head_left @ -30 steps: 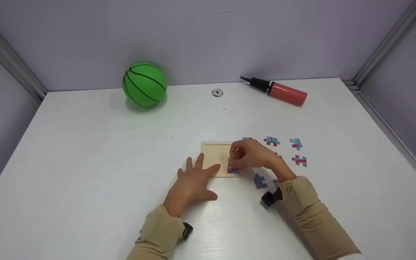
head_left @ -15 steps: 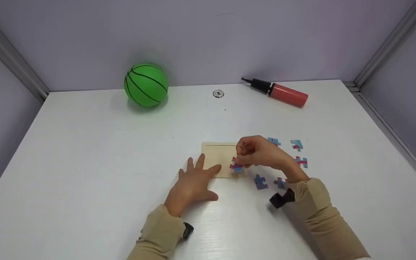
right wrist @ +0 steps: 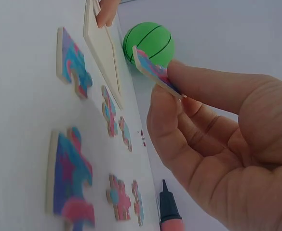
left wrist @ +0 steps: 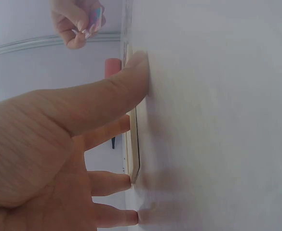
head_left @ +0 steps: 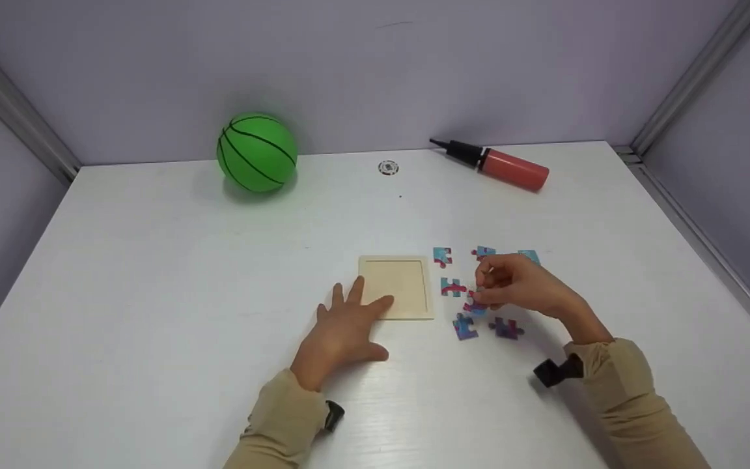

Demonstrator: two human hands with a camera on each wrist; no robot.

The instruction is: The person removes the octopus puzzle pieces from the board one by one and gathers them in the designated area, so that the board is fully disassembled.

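A square wooden puzzle tray with a thin raised rim lies on the white table, no pieces in it. My left hand is spread at its lower left corner, fingertips resting on the tray. To the right, my right hand pinches a jigsaw piece between thumb and index finger, held above the table. Around and below it lie several loose pieces, among them a blue-purple one, a purple-red one and a blue-red one. Part of a piece hides behind the right hand.
At the back left is a green ball with black lines. A red and black hand pump lies at the back right. Between them sits a small round chip. Walls stand behind and on both sides.
My right hand has lifted the jigsaw piece off the tray and carried it right, over the loose pieces. The left hand has stayed at the tray.
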